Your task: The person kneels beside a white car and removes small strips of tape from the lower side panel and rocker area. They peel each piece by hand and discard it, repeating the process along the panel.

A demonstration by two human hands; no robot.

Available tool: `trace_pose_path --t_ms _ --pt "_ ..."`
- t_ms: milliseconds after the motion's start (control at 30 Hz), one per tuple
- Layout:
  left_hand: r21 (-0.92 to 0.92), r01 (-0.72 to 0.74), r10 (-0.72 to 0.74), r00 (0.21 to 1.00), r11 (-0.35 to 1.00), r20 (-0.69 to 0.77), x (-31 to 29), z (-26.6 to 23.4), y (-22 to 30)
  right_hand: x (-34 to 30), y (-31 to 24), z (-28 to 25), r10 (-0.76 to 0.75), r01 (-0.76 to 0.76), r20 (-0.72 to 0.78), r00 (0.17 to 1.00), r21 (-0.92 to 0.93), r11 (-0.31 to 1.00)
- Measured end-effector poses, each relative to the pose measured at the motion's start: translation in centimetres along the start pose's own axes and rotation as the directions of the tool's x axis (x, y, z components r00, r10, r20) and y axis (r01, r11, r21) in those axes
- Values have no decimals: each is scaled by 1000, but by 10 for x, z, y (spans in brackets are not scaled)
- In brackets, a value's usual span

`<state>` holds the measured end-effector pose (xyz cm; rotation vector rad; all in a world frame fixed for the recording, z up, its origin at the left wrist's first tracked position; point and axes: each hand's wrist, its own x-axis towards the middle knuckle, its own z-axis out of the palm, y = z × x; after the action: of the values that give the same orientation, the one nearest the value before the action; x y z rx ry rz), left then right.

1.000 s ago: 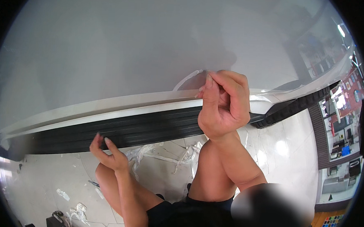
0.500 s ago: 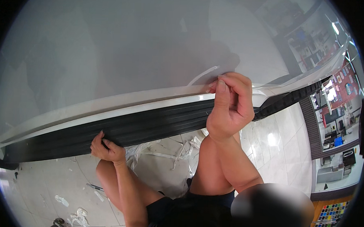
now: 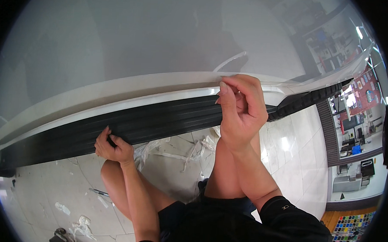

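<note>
A large glossy grey vehicle panel [image 3: 163, 42] fills the upper part of the head view, its lower edge curving above the person's knees. Below that edge runs a white sill trim [image 3: 160, 98], and beneath the trim lies a long black ribbed running board [image 3: 172, 115]. A pale curved line [image 3: 230, 61] shows on the panel, just above the right hand [image 3: 245, 108]. That hand is at the panel's lower edge with its thumb and forefinger closed together at the tips; whether something thin is pinched there is too fine to make out. The left hand [image 3: 117, 150], loosely curled with a gap between thumb and forefinger, shows against the running board's near edge.

Under the board, crumpled white scraps [image 3: 197, 152] lie on the pale tiled floor [image 3: 292, 155], between the person's legs. Farther left on the floor are a slim tool [image 3: 99, 191] beside the left leg, another crumpled white scrap [image 3: 83, 225] and a dark object [image 3: 60, 237]. At the far right stand a grey machine [image 3: 347, 184] and, lower, a display of small coloured samples [image 3: 354, 225].
</note>
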<state>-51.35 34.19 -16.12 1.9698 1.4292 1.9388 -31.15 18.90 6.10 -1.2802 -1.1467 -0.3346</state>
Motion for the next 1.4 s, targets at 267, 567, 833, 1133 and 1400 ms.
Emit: trace_pose_path --t_ms 267,567,833,1133,1400 --pt "15 -3 3 1000 1000 6 1 -2 1 -6 -9 -4 146 -164 141 979 128 978" --pt "36 26 -26 1000 999 5 0 -1 5 -41 -37 -22 190 -286 551 812 92 954" --pt "23 20 -20 1000 1000 9 2 -1 8 -54 -29 -55 306 -382 527 793 37 924" --pt "-11 58 -57 995 998 83 17 -18 19 -42 -42 -70 392 -407 561 729 -105 907" --pt "-359 558 -531 828 749 180 50 -93 -23 -35 -23 -79 351 -323 657 667 -168 931"
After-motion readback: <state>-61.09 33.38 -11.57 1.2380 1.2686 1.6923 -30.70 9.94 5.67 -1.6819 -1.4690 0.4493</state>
